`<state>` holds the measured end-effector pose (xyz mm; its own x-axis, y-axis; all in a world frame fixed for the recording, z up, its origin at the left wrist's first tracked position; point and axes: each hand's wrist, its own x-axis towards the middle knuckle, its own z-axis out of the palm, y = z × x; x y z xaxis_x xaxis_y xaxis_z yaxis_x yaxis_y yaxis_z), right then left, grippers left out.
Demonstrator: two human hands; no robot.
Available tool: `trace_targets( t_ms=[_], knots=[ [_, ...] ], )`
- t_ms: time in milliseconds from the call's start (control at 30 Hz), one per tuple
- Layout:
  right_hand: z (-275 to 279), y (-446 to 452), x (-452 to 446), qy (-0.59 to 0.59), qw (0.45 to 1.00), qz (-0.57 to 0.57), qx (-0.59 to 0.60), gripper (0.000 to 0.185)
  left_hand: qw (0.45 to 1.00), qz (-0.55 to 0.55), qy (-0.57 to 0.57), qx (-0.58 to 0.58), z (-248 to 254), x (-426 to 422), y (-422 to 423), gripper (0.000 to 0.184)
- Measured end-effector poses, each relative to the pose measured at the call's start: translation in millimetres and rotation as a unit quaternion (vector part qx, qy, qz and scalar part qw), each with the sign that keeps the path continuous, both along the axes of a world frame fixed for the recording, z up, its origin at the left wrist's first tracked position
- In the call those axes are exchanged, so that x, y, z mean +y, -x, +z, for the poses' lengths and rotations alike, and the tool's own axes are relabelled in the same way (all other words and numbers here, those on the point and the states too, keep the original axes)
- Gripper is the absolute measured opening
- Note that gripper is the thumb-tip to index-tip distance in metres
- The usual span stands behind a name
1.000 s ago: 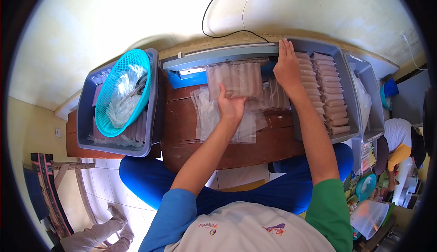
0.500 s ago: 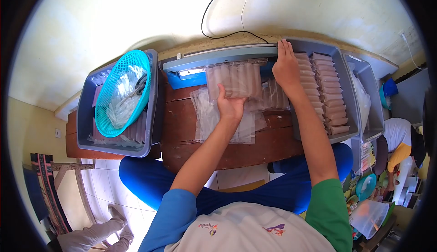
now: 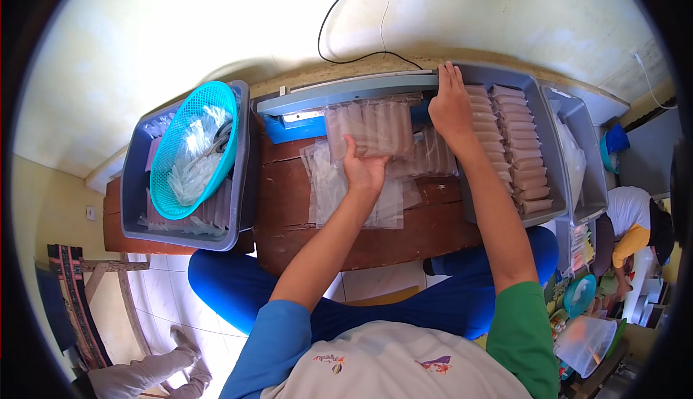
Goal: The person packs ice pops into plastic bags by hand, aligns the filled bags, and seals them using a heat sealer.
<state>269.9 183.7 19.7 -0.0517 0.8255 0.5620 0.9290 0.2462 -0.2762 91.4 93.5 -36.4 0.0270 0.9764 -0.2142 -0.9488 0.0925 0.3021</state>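
Note:
My left hand (image 3: 366, 171) supports a plastic pack of filled tubes (image 3: 368, 128) from below, its thumb on the front of the pack. The pack's upper edge lies under the long grey arm of a blue sealer (image 3: 346, 93). On the right end of that arm rests my right hand (image 3: 451, 107), fingers straight and pressed together, pushing against it. Flat clear plastic bags (image 3: 361, 200) lie on the brown table below the pack. More filled tubes (image 3: 435, 154) lie just right of my left hand.
At left, a grey bin (image 3: 130, 208) holds packs and a turquoise basket (image 3: 160, 198) with plastic pieces and scissors. A grey tray (image 3: 540, 110) of stacked tubes stands at right, another bin (image 3: 593, 175) beyond. Another person (image 3: 629, 215) bends at far right; someone's legs (image 3: 148, 376) show lower left.
The view has shifted slightly. Both hands keep their places on the pack and the sealer arm; the person at far right has moved an arm a little.

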Motion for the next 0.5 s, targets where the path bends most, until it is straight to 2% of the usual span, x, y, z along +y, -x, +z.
trace_targets(
  t_ms=[67,133,167,233,267,333,367,433,467,500],
  knots=[
    [11,6,-5,0.001,1.0,0.0,-0.004,0.06,1.0,0.002,-0.003,0.002,0,0,0,0.065],
    [23,19,-19,-0.094,0.993,-0.051,-0.04,0.059,1.0,0.002,0.007,-0.002,1,1,-1,0.065],
    [27,24,-25,-0.094,0.993,-0.051,-0.04,0.059,1.0,0.002,0.007,-0.002,0,1,-1,0.065],
    [30,33,-37,-0.19,0.974,0.083,0.09,0.053,1.0,0.001,-0.014,-0.001,-1,1,-1,0.063],
    [25,37,-43,-0.189,0.974,0.083,0.09,0.053,1.0,0.001,-0.014,-0.001,-1,1,0,0.063],
    [5,44,-49,-0.138,0.968,0.069,0.198,0.043,1.0,0.0,-0.002,-0.001,0,1,-1,0.062],
    [-2,46,-49,-0.138,0.968,0.069,0.198,0.043,1.0,-0.001,-0.002,-0.001,0,1,-1,0.062],
    [-16,49,-49,0.025,0.944,-0.011,0.328,0.037,1.0,0.005,-0.004,0.003,2,0,-1,0.062],
    [-24,48,-47,0.025,0.945,-0.012,0.327,0.037,1.0,0.005,-0.004,0.002,1,0,-1,0.062],
    [-32,48,-43,0.083,0.928,-0.045,0.36,0.039,1.0,0.003,-0.001,-0.005,1,1,-1,0.062]
  ],
)
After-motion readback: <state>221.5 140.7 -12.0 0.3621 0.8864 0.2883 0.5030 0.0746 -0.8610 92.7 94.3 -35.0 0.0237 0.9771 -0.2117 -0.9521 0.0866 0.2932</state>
